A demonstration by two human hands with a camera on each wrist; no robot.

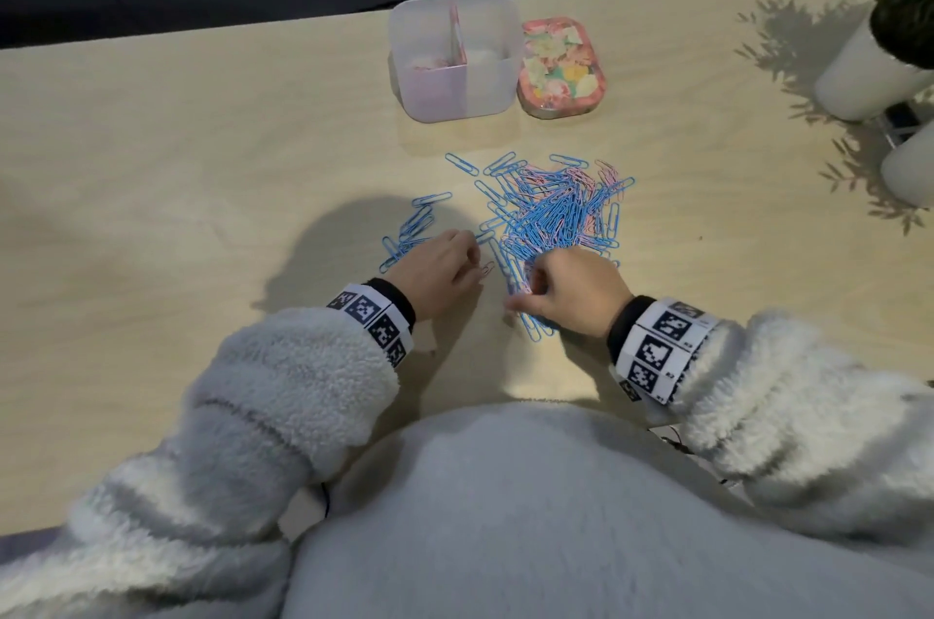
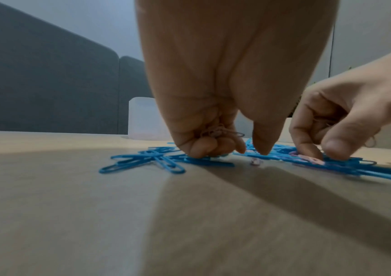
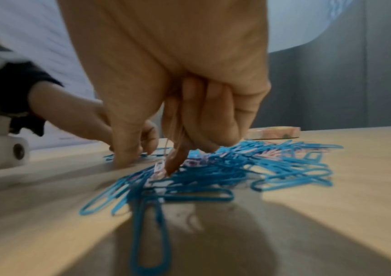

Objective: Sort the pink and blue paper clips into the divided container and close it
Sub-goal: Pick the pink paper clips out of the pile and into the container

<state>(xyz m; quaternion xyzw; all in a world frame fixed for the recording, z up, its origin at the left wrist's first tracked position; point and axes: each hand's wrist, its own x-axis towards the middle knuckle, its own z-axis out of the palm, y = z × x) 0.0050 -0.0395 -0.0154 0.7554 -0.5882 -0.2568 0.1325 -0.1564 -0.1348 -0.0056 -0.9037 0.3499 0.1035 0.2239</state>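
Note:
A mixed pile of paper clips (image 1: 551,209), mostly blue with some pink, lies mid-table. A small separate group of blue clips (image 1: 409,234) sits to its left. My left hand (image 1: 475,265) rests between the two, fingers curled round a bunch of pink clips (image 2: 215,132), fingertips on the table. My right hand (image 1: 525,290) is at the pile's near edge, also holding pink clips (image 3: 175,127) in curled fingers, its forefinger touching a pink clip (image 3: 159,170) in the pile. The open translucent divided container (image 1: 455,57) stands behind, pink clips in its left compartment. Its floral lid (image 1: 561,67) lies beside it on the right.
Two white plant pots (image 1: 869,72) (image 1: 909,168) stand at the table's right edge, leaves overhanging. A single pink clip (image 1: 487,269) lies by my left thumb. Dark partitions (image 2: 48,84) rise behind the table's far edge. Bare wood stretches left of the clips.

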